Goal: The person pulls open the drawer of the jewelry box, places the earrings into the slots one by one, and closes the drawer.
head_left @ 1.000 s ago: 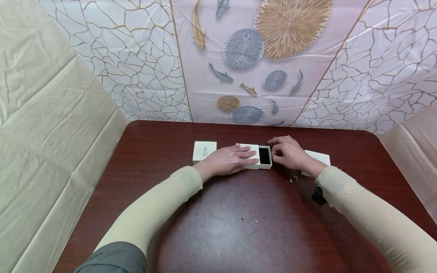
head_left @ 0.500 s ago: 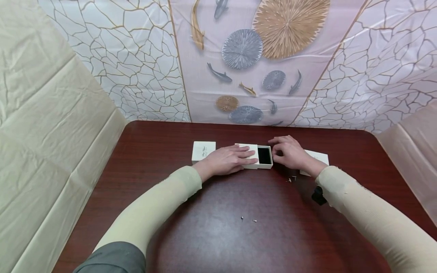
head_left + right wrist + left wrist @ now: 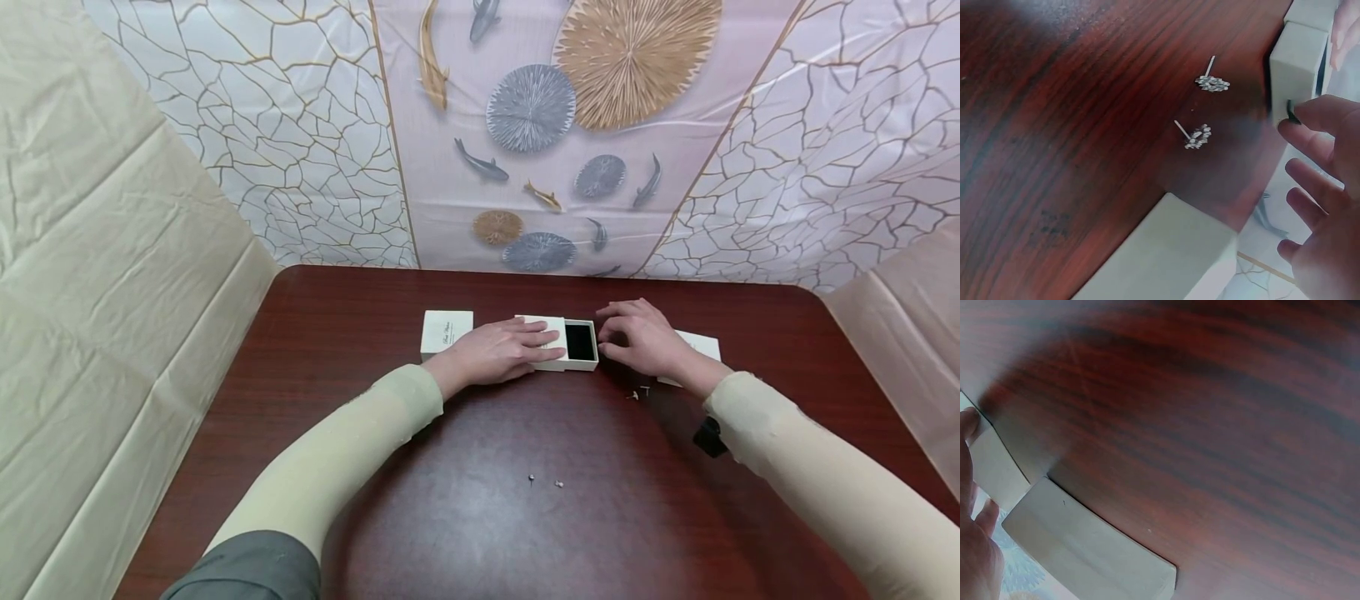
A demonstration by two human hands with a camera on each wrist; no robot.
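Note:
In the head view, a white sliding gift box (image 3: 555,328) lies at the table's back, its drawer (image 3: 582,365) partly out to the right, showing black lining. My left hand (image 3: 501,354) rests on the box's sleeve, fingers spread. My right hand (image 3: 637,335) is at the drawer's end; in the right wrist view, its thumb and index finger meet at a small dark pull tab (image 3: 1291,111), pinching it, other fingers loosely bent. Two stud earrings, one (image 3: 1212,82) beside another (image 3: 1197,136), lie on the table near this hand.
Another white box (image 3: 446,329) with dark script stands left of the left hand. A further white box (image 3: 699,343) is partly hidden behind the right wrist. Two more small studs, one (image 3: 531,478) left of another (image 3: 558,484), lie nearer the table's front. A patterned curtain (image 3: 540,208) hangs behind.
The drawer slid slightly farther right in the first half second, then stayed put. My right hand has shifted slightly right. My left hand has stayed on the sleeve.

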